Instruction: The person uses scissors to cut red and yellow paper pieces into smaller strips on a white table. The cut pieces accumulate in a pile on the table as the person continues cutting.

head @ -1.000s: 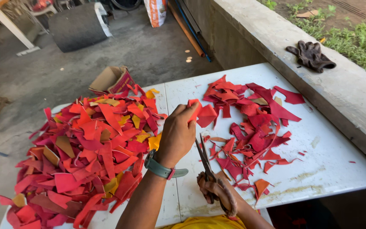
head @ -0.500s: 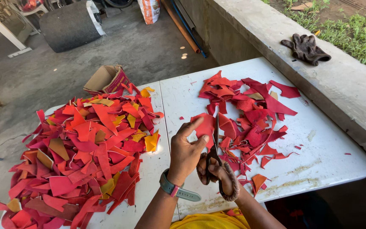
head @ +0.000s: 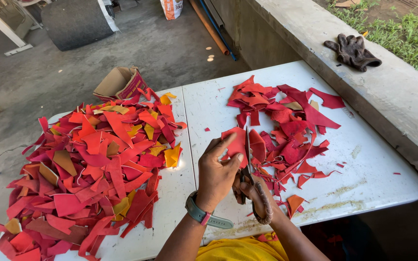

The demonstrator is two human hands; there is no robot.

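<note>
My left hand (head: 217,173) pinches a red leather scrap (head: 235,141) between thumb and fingers, holding it up over the white table (head: 378,183). My right hand (head: 253,189), partly hidden behind the left, grips a pair of scissors (head: 247,159) whose blades point away from me and run into the scrap's edge. A watch with a grey-green strap sits on my left wrist and a braided band on my right. To the left lies a big heap of red, orange and yellow scraps (head: 93,169). Beyond the scissors spreads a smaller pile of red offcuts (head: 286,128).
An open cardboard box (head: 117,83) stands at the table's far edge behind the big heap. Dark gloves (head: 351,50) lie on the concrete ledge at the right, with grass past it. A dark roll (head: 76,21), pipes and a sack sit on the concrete floor beyond.
My left hand carried a red scrap from the table's middle back toward me. My right hand brought the scissors up to it, and the blades now meet the scrap's edge.
</note>
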